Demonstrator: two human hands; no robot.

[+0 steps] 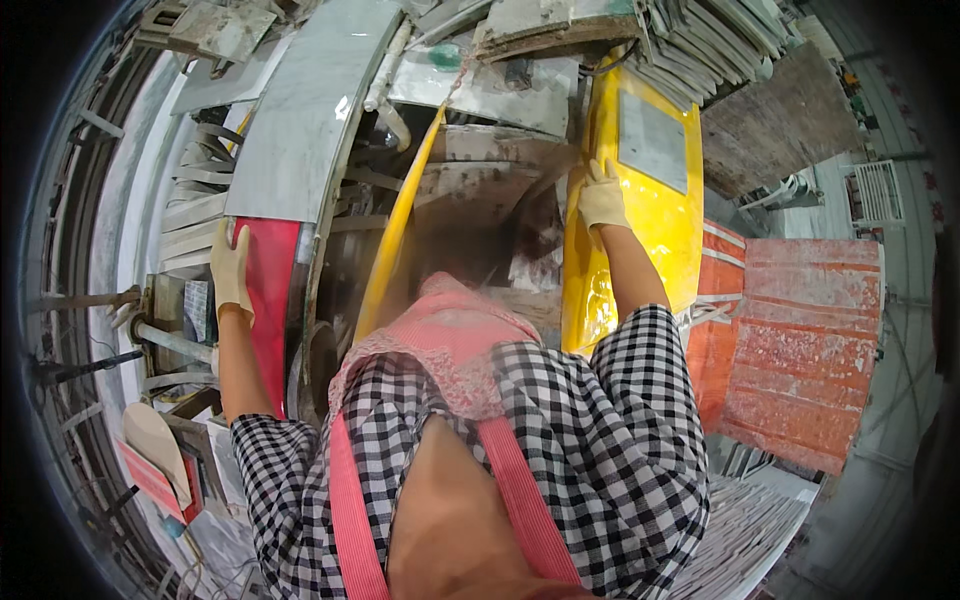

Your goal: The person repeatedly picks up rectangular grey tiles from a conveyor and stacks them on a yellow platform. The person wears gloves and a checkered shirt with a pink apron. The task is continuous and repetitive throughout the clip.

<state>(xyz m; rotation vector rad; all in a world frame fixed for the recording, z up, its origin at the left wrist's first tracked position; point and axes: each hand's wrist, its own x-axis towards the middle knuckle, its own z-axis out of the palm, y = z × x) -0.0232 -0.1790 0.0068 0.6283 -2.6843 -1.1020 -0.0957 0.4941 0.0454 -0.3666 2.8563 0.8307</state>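
My left hand (232, 270), in a cream glove, lies along the left edge of a red panel (268, 290), thumb apart from the stretched fingers. A long grey board (310, 110) reaches away beyond the red panel. On the right, my right hand (603, 200), gloved alike, rests with spread fingers on the inner edge of a glossy yellow panel (640, 240) that has a grey rectangle (652, 142) set in it. Between my hands, a narrow yellow strip (402, 220) slants over a dusty brown, partly blurred hollow (470, 190).
Stacked pale slabs (715, 50) stand at the far right, near a brown board (780, 120). An orange, white-stained sheet (805, 350) hangs on the right. Metal bars and curved pale strips (195, 215) crowd the left. A pipe (388, 75) runs at the far middle.
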